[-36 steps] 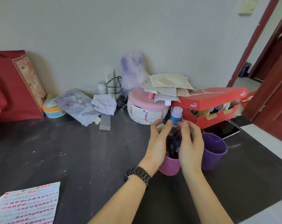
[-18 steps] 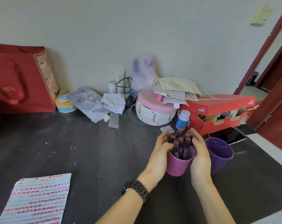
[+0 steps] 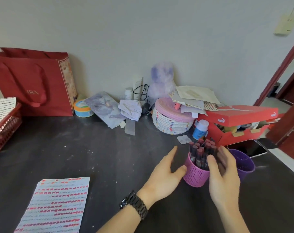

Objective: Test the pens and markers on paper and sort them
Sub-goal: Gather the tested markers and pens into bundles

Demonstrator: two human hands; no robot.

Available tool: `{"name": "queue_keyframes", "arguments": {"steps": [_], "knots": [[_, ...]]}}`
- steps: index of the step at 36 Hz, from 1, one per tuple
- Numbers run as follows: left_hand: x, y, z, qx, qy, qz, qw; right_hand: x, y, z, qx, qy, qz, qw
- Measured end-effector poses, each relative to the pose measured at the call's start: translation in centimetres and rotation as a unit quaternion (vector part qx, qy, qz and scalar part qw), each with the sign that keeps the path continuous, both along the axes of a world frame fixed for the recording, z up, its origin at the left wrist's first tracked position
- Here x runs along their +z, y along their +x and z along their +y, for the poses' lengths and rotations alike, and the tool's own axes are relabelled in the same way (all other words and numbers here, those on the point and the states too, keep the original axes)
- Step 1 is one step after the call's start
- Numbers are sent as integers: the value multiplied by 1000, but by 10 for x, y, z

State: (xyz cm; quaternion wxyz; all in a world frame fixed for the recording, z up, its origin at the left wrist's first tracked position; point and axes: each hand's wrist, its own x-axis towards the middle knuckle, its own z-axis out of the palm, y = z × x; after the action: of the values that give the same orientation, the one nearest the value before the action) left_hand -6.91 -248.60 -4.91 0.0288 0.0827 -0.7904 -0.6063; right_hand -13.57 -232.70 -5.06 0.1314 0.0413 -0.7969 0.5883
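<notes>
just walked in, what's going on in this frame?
A person is working at a dark table with both hands around a pink mesh cup packed with markers. The left hand is open with its thumb at the cup's side. The right hand, motion-blurred, is open on the other side. Neither holds a marker. A purple cup stands just right of the pink one, and a paper sheet covered in red test strokes lies front left.

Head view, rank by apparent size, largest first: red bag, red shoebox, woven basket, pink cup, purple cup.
1. red bag
2. red shoebox
3. woven basket
4. pink cup and purple cup: they look alike, and the purple one is partly hidden, so unranked.
</notes>
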Motion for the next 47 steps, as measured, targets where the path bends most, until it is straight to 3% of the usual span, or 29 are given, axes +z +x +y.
{"name": "queue_keyframes", "arguments": {"steps": [5,12,19,24,26,29,36,41,47], "knots": [[5,72,-56,70,-65,45,994,-14,63,-17,-31,31,132,990],[23,203,-138,222,-146,48,963,-33,144,-86,196,88,144,966],[33,352,-211,426,-263,39,865,-34,206,-159,360,133,209,900],[17,424,-250,502,-297,-90,807,-24,252,-221,422,200,208,859],[9,439,-257,507,-298,-172,790,-19,270,-245,453,272,149,836],[-2,448,-262,476,-275,-286,785,-18,290,-273,462,365,158,793],[-11,432,-270,435,-302,-398,749,-11,325,-330,460,529,107,705],[-19,417,-280,387,-313,-423,757,-9,340,-362,477,535,54,696],[-30,409,-282,372,-371,-385,759,-14,339,-374,480,515,10,710]]}}
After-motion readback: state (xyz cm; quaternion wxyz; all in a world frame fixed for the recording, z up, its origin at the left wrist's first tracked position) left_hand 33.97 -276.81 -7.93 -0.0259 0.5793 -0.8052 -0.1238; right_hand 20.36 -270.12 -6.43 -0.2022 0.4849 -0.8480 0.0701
